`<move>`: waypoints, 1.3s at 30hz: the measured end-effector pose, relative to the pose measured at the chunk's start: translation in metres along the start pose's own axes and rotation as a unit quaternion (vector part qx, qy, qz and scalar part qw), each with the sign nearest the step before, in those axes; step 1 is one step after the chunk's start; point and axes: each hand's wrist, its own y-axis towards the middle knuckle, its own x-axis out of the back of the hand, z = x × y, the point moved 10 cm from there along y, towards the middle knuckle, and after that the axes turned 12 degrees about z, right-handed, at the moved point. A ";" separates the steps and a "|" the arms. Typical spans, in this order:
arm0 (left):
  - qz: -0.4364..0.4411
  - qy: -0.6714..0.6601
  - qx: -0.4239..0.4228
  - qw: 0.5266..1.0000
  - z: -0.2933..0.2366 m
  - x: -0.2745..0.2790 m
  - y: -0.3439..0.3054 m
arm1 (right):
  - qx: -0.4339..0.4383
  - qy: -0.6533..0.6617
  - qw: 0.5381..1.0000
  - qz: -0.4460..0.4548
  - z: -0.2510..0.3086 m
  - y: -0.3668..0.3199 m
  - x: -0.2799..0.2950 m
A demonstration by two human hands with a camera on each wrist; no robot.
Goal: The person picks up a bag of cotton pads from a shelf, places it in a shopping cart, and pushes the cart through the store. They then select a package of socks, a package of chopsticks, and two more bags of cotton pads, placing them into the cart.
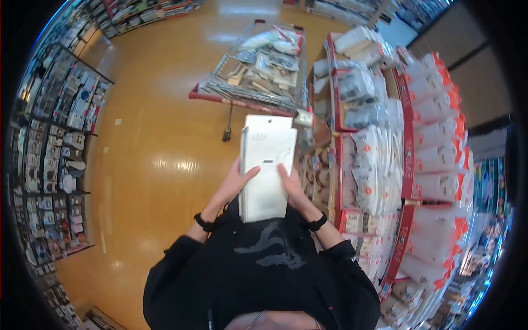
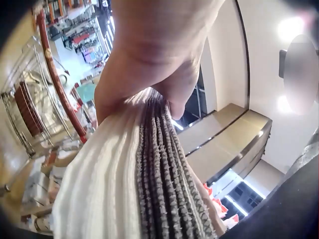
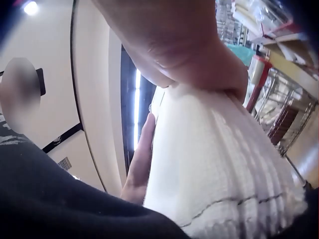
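A stack of folded white cloths (image 1: 265,192) with printed paper headers (image 1: 268,144) is held upright in front of the person's chest. The left hand (image 1: 237,179) grips its left edge, thumb lying over the front. On the opposite edge the right hand (image 1: 292,186) holds on in the same way, also with its thumb in front. Seen from the left wrist, the layered cloth edges (image 2: 107,179) fan out below the hand, white on one side and dark grey on the other. A thin dark stitched line (image 3: 219,201) crosses the white cloth in the right wrist view.
A shopping cart (image 1: 242,88) piled with packaged goods stands just ahead. Shelves with white packages (image 1: 368,159) rise close on the right, next to bags with red trim (image 1: 437,148). Further racks (image 1: 55,187) line the left side, across the wooden floor (image 1: 148,181).
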 end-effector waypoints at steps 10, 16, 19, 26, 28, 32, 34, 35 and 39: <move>-0.375 -0.174 -0.117 0.903 0.001 0.183 -0.115 | -0.084 -0.203 0.926 0.305 -0.050 0.105 -0.195; -0.447 -0.194 -0.165 0.858 -0.019 0.268 -0.135 | -0.034 -0.293 0.897 0.330 -0.071 0.177 -0.279; -0.453 -0.145 -0.194 0.858 -0.039 0.327 -0.130 | 0.009 -0.262 0.913 0.311 -0.073 0.227 -0.314; -0.414 0.054 -0.085 0.905 -0.060 0.455 -0.095 | 0.041 -0.274 0.936 0.217 -0.065 0.368 -0.397; -0.410 -0.035 -0.070 0.909 -0.074 0.477 -0.099 | 0.030 -0.223 0.939 0.261 -0.076 0.400 -0.440; -0.521 -0.055 -0.074 0.849 -0.072 0.559 -0.136 | -0.006 -0.200 0.900 0.388 -0.117 0.432 -0.531; -0.557 -0.069 -0.079 0.824 -0.074 0.586 -0.158 | -0.048 -0.190 0.881 0.431 -0.134 0.438 -0.567; -0.586 -0.074 -0.077 0.803 -0.072 0.602 -0.169 | -0.108 -0.174 0.868 0.453 -0.147 0.442 -0.582; -0.620 -0.101 -0.114 0.770 -0.051 0.658 -0.167 | -0.170 -0.201 0.830 0.492 -0.177 0.468 -0.600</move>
